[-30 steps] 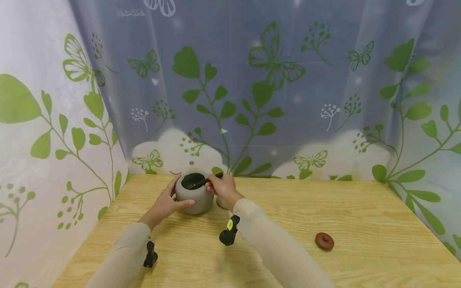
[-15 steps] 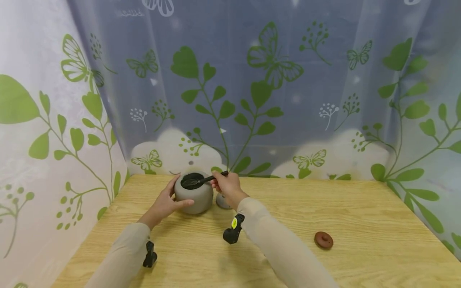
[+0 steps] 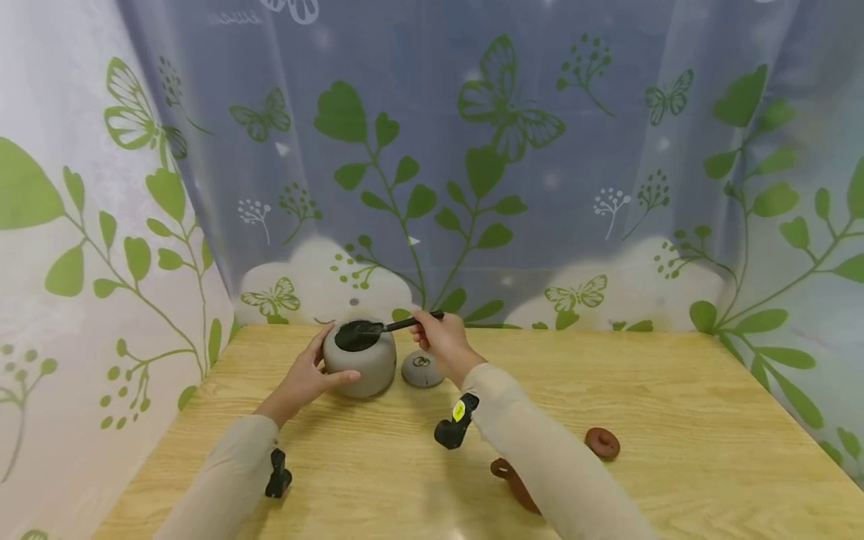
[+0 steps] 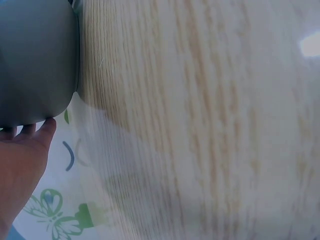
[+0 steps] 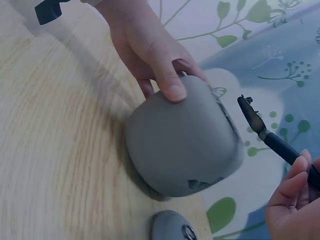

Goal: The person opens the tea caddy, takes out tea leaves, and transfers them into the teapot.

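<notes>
A round grey jar (image 3: 364,373) stands at the back left of the table, its dark mouth facing up. My left hand (image 3: 307,381) holds it, thumb on the front and fingers round the far side. My right hand (image 3: 445,343) grips the handle of a black tea scoop (image 3: 405,324). The scoop's bowl is over the jar's mouth. In the right wrist view, dark leaf-like bits (image 5: 248,100) cling to the tip of the scoop. The left wrist view shows only the jar's side (image 4: 37,60) and some fingertips against it.
A grey lid with a ring (image 3: 420,373) lies just right of the jar. A reddish-brown clay pot (image 3: 521,493) sits nearer, partly hidden by my right sleeve. Its matching brown lid (image 3: 603,444) lies beyond that forearm. A patterned curtain (image 3: 594,150) hangs behind the table.
My right hand has moved right and slightly up, drawing the scoop's bowl back out of the jar. The grey lid and part of the clay pot have come into view. The left hand keeps its hold.
</notes>
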A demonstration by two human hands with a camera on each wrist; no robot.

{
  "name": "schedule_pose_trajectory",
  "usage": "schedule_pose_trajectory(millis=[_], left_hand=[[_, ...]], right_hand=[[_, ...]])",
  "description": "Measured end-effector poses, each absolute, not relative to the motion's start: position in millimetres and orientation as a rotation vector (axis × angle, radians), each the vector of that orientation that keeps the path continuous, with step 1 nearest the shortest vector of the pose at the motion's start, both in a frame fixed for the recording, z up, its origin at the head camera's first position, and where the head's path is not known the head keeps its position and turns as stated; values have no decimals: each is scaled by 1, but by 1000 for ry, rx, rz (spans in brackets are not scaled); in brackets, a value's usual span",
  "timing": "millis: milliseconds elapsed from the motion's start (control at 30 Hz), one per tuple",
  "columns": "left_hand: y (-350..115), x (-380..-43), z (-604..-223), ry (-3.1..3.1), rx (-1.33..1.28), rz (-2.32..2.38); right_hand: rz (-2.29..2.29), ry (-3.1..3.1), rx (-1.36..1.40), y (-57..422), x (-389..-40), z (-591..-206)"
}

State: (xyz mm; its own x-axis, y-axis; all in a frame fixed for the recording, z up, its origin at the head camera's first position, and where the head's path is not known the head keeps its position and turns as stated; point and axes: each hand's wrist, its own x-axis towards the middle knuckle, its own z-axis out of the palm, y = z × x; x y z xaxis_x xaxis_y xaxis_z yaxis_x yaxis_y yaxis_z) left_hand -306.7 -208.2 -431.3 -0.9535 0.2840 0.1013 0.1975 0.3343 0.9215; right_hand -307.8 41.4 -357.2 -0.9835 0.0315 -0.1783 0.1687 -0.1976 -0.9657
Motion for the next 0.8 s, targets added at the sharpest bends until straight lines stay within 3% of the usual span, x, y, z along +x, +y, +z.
schedule_pose_trajectory(millis=[800], left_hand=[[-208,-305,-428,2502,448,1702]], right_hand=[[-2382,1908,195,138,-281,-332]])
